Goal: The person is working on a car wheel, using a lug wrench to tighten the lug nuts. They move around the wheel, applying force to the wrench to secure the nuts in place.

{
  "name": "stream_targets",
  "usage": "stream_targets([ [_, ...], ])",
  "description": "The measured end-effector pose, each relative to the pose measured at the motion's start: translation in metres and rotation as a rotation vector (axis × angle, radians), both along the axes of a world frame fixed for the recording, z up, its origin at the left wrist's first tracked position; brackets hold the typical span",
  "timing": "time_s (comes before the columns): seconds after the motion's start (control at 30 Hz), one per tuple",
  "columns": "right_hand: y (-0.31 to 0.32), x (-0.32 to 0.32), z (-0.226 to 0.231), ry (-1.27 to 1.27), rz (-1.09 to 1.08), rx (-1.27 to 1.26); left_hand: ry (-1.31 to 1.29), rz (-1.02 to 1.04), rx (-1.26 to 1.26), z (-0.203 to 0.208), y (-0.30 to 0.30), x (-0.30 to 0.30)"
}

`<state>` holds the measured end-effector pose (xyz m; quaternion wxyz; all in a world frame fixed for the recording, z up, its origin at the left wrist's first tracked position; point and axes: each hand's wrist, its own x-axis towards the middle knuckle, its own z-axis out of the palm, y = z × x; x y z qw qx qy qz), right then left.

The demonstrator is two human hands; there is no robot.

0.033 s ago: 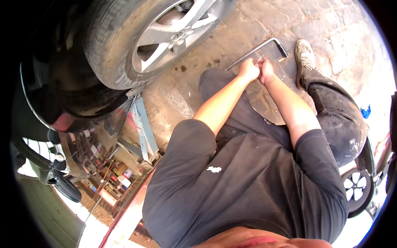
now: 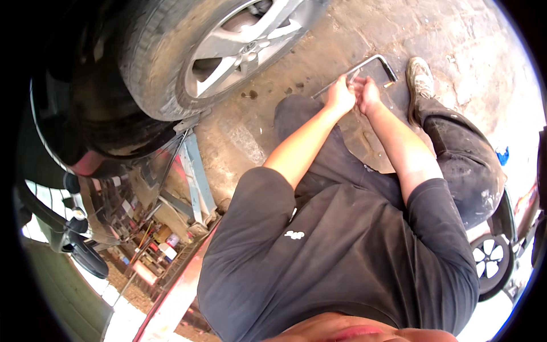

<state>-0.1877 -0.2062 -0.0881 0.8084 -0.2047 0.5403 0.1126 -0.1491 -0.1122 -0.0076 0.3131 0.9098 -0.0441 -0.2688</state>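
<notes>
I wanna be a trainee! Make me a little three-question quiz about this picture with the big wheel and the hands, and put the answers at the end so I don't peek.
1. True or false: the person's left hand and right hand are close together.

2. Pick one. What colour is the person's shirt?
A) Yellow
B) Black
C) Red

3. Which is nearer to the hands: the car wheel or the bent metal bar?

Key: 1. True. 2. B. 3. The bent metal bar.
</notes>
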Motion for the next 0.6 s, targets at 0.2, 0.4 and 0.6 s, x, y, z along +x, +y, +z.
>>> stream_targets([
  [0.2,-0.009,0.065,0.098,-0.458,0.096,0.033,-0.503,0.070,-0.328,0.066,0.049,0.029],
  [0.4,0.007,0.085,0.158,-0.599,0.116,-0.018,-0.626,0.183,-0.447,0.096,0.061,0.033],
  [0.6,0.007,0.091,0.197,-0.608,0.249,-0.219,-0.628,0.275,-0.530,0.111,0.063,0.031],
])
